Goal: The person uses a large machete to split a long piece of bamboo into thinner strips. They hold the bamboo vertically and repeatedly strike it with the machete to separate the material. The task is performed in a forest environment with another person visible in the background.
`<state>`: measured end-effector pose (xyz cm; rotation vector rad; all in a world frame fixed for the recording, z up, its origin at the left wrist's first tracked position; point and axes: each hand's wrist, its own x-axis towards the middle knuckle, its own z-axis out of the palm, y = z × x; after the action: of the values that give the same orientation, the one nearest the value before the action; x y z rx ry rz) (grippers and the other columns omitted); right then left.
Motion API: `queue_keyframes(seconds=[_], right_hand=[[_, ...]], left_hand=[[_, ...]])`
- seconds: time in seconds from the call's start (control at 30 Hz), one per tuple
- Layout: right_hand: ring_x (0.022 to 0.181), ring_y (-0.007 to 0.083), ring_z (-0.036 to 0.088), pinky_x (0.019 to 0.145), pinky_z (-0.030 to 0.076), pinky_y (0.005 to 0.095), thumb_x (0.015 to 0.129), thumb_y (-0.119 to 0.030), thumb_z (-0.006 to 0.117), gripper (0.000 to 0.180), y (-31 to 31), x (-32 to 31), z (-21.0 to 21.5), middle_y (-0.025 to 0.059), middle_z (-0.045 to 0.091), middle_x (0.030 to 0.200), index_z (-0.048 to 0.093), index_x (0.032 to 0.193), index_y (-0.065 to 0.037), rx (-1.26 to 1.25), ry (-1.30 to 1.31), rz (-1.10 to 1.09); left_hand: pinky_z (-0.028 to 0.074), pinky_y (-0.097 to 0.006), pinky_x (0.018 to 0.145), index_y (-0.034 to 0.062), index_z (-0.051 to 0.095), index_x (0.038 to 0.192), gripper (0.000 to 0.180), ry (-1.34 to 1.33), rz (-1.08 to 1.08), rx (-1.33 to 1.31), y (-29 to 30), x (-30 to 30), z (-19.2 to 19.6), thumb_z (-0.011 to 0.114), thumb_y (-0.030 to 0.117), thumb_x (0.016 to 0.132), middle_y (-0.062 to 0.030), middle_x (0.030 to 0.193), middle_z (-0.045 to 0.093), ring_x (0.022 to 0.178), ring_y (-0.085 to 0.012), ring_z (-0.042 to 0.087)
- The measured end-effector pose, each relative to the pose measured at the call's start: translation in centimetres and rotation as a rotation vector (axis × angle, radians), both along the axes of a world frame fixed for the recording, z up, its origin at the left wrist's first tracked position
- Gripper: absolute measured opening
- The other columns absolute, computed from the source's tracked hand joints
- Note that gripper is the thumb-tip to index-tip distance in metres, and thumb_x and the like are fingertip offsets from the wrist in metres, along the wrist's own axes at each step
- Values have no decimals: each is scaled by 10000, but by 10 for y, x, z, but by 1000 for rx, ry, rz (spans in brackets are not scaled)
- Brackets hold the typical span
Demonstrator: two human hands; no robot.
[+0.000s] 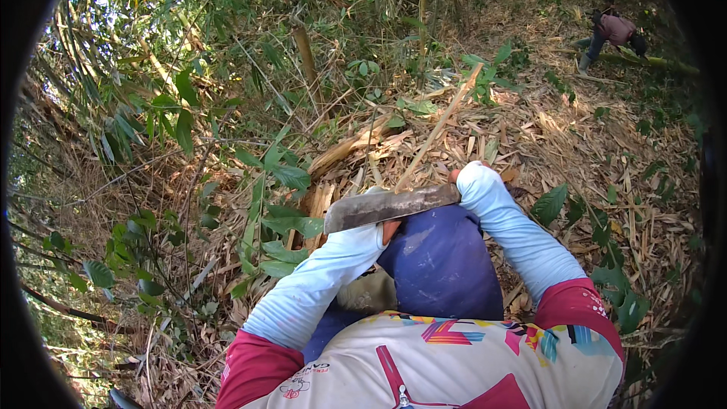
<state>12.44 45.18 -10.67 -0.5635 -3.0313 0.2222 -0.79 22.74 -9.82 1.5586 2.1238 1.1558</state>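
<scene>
A broad, dull grey machete blade (390, 207) lies level across my raised knee in blue trousers (443, 265). My right hand (471, 179), covered by a pale blue sleeve, is closed around the machete's handle end. My left hand (385, 232) is tucked under the middle of the blade. Only a bit of a finger shows, so its grip is hidden. A thin dry bamboo stick (443, 125) slants up and away from just behind the blade.
Dry bamboo husks and leaves (575, 151) cover the sloping ground. Green leafy shrubs (273, 182) and bamboo stems crowd the left side, with a cut bamboo stump (307, 53) behind. Another person (613, 34) bends over at the far upper right.
</scene>
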Motion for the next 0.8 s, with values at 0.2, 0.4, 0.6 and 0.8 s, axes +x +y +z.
queue_keyframes(seconds=[0.2, 0.4, 0.6, 0.8], right_hand=[[781, 329, 641, 699, 516, 411, 787, -223, 605, 258, 12, -8, -39, 144, 649, 809, 689, 1025, -171, 239, 1, 34], [847, 306, 664, 781, 500, 417, 783, -218, 591, 237, 20, -26, -44, 111, 685, 863, 671, 1000, -166, 189, -161, 192], [858, 304, 671, 825, 467, 428, 778, -215, 574, 251, 1, -35, 0, 103, 691, 867, 683, 993, -145, 70, -7, 327], [822, 332, 651, 786, 483, 421, 762, -181, 597, 240, 6, -32, -13, 137, 659, 821, 677, 981, -124, 56, 106, 357]], left_hand=[[475, -318, 740, 67, 637, 1090, 320, -419, -149, 23, -4, -23, 0, 732, 188, 809, -105, 863, 627, 826, -201, 618], [464, -338, 596, 36, 658, 911, 242, -486, 252, -172, 15, -1, 11, 743, 227, 790, -93, 739, 652, 661, -183, 623], [475, -356, 612, 26, 653, 911, 230, -894, 332, -52, 34, -26, -85, 709, 225, 809, -133, 725, 640, 673, -226, 642], [466, -375, 592, 37, 627, 909, 228, -207, 404, -53, 23, 11, -15, 701, 231, 814, -156, 677, 607, 649, -295, 634]])
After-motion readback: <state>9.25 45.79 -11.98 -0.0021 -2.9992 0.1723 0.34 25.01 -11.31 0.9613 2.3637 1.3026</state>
